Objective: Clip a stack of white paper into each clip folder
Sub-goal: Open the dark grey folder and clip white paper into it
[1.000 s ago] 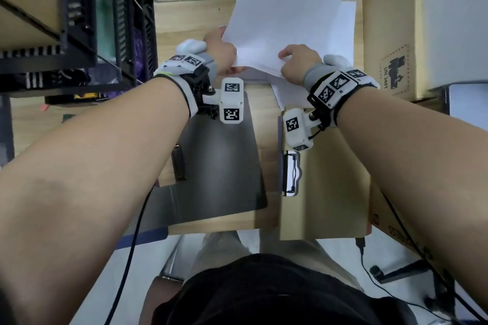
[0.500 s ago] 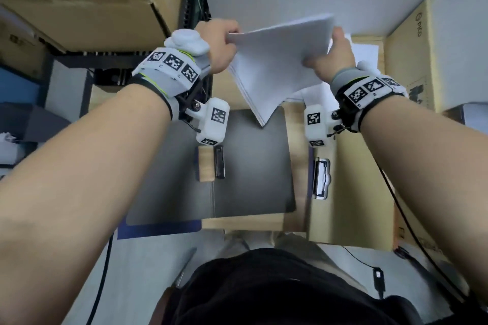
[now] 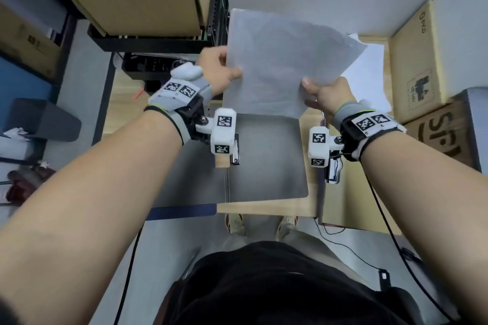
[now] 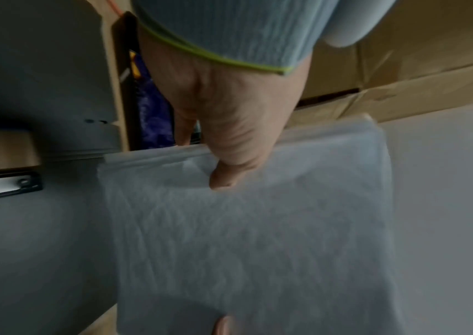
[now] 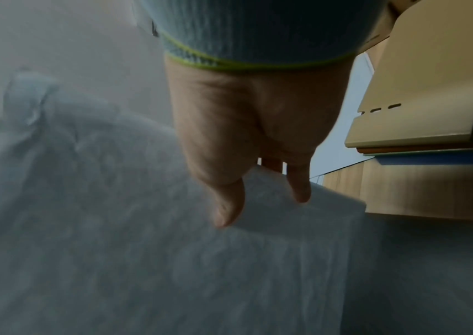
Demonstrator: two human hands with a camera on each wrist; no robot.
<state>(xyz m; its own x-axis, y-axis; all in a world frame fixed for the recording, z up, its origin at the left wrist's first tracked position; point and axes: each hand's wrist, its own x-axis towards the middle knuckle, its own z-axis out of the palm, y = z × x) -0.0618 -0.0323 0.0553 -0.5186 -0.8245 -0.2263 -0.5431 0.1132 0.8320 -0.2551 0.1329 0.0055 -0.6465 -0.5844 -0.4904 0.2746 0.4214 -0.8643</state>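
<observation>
Paper held upright over grey folder, pinched by both hands.
Left hand at 9 o'clock edge, right hand at 5 o'clock corner; folder clip toward 7 o'clock, nearer left.

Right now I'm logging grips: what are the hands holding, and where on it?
Both hold one stack of white paper: left hand pinches its left edge, right hand its near right corner.

Matt white paper stack; matt grey folder, shiny metal clip; wood table.
</observation>
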